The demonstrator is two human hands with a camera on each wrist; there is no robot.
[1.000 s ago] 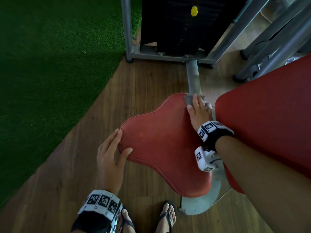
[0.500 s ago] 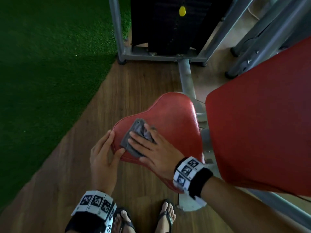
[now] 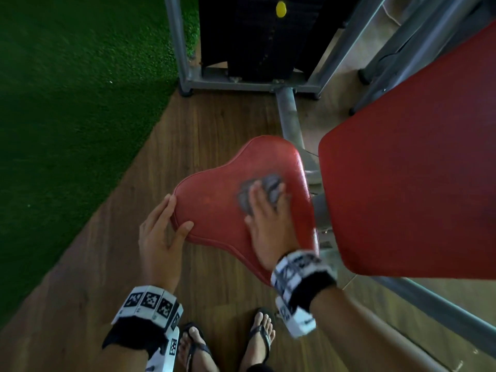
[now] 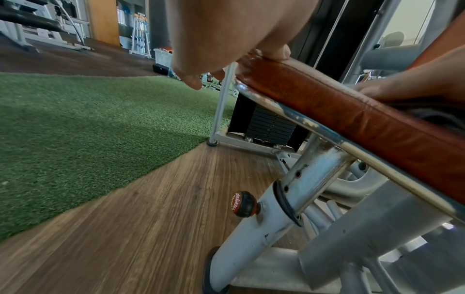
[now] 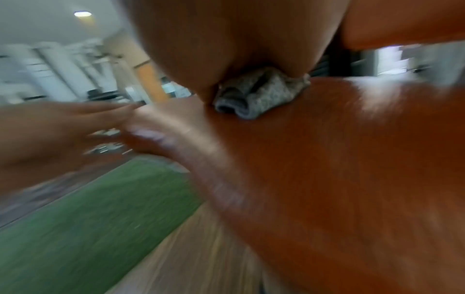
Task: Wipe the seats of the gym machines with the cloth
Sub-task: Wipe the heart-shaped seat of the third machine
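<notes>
The red, lobed seat (image 3: 214, 210) of the gym machine sits low in front of me, also seen edge-on (image 4: 352, 111) and close up (image 5: 352, 159). A crumpled grey cloth (image 3: 271, 189) lies on the seat's right half. My right hand (image 3: 268, 224) presses the cloth (image 5: 259, 93) flat with spread fingers. My left hand (image 3: 158, 237) rests on the seat's left edge, with straight fingers along the side. Its thumb (image 4: 276, 51) lies on top of the seat.
A big red back pad (image 3: 416, 170) rises right of the seat. Behind stand the black weight stack (image 3: 268, 36), its yellow pin (image 3: 281, 8) and grey frame bars (image 3: 290, 116). Green turf (image 3: 67, 116) lies left. My sandalled feet (image 3: 257, 334) stand on wood floor. A knob (image 4: 242, 203) sticks out below the seat.
My right hand swept the cloth from the seat's far end to its near-left lobe, then back to the right half. My left hand stayed on the left edge.
</notes>
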